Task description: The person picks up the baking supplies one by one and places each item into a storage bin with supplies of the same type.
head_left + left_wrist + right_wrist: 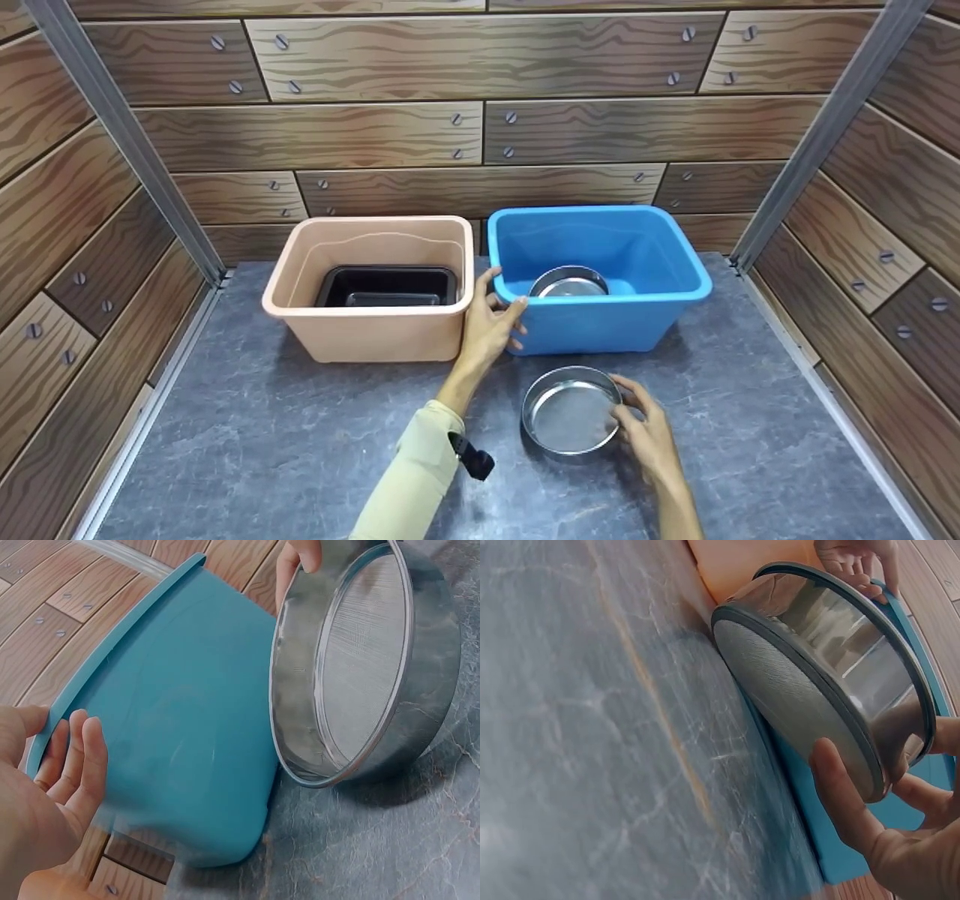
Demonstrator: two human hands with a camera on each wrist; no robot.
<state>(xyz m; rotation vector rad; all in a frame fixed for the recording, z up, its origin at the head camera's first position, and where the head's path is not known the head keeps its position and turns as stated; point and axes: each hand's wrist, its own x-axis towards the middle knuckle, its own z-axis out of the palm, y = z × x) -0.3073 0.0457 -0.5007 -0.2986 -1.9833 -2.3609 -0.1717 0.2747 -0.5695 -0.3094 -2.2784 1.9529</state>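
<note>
A round metal sieve (571,417) with a fine mesh bottom is held at its right side by my right hand (646,431), in front of the blue bin (592,324). In the right wrist view the sieve (881,664) is tilted, its mesh underside showing, with the thumb near the mesh edge and the fingers by the wall. My left hand (491,330) grips the blue bin's left front rim; the left wrist view shows the thumb and fingers on either side of that rim (112,645). Inside the bin sits another round metal piece (568,273), partly hidden by the front wall.
To the left stands a peach bin (386,337), close beside the blue one, holding a black rectangular tray (390,277). Wood-patterned walls (480,60) enclose the grey marbled tabletop (300,450) at the back and sides. A dark device is strapped to the left wrist.
</note>
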